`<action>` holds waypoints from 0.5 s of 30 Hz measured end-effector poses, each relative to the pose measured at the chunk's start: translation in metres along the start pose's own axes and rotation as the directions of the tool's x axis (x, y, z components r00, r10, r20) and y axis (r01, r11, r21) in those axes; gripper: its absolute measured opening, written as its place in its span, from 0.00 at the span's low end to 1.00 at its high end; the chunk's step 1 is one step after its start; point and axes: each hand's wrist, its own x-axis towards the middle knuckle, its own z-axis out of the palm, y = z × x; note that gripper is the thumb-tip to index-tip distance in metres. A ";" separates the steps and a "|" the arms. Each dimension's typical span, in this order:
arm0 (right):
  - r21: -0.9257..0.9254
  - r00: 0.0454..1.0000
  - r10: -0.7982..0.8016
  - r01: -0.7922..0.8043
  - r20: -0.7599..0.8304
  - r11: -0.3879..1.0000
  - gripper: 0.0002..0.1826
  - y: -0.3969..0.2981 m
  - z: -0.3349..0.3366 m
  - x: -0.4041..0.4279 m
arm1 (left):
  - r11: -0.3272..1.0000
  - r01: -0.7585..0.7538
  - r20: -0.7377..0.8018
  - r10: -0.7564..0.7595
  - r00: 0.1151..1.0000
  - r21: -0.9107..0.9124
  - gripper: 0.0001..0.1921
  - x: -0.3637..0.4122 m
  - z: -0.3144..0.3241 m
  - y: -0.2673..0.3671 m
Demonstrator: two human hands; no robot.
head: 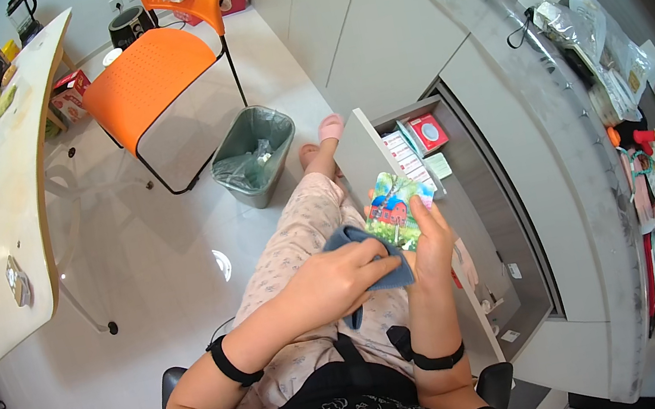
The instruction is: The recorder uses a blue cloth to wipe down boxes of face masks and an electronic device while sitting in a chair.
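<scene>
Over my lap, my right hand (429,239) holds a small flat item with a colourful picture of a red house and trees (391,210), thumb on its right edge. A blue-grey cloth (396,274) is gripped in my left hand (340,278) and touches the lower part of the pictured item. The cloth's end hangs below my fingers. Just beyond my right hand is an open drawer (366,142) with white boxes (405,158), a red box (428,132) and a pale green packet (439,166) inside.
A grey bin (260,193) with a plastic liner stands beyond my knees, near an orange chair (153,71). To the left is a white table (7,215) bearing several items. A counter (555,118) above the drawer holds plastic bags (608,43) and clutter.
</scene>
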 end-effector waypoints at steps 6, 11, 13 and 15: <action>0.086 0.999 0.005 -0.009 0.043 0.996 0.20 -0.003 -0.006 0.006 | 0.995 0.009 0.039 -0.005 0.999 -0.095 0.23 0.001 0.001 0.008; -0.030 1.000 0.007 -0.006 0.019 1.000 0.20 0.006 -0.003 0.001 | 0.993 0.117 -0.034 -0.117 0.993 -0.021 0.22 0.000 0.005 0.005; -0.072 0.998 -0.064 0.064 0.004 0.995 0.18 0.009 -0.001 0.000 | 0.987 0.159 -0.060 -0.160 0.985 -0.029 0.22 0.001 0.000 0.006; -0.115 0.995 -0.095 0.095 0.007 0.989 0.18 0.010 -0.003 -0.001 | 0.987 0.157 -0.076 -0.160 0.984 -0.048 0.23 0.001 -0.004 0.004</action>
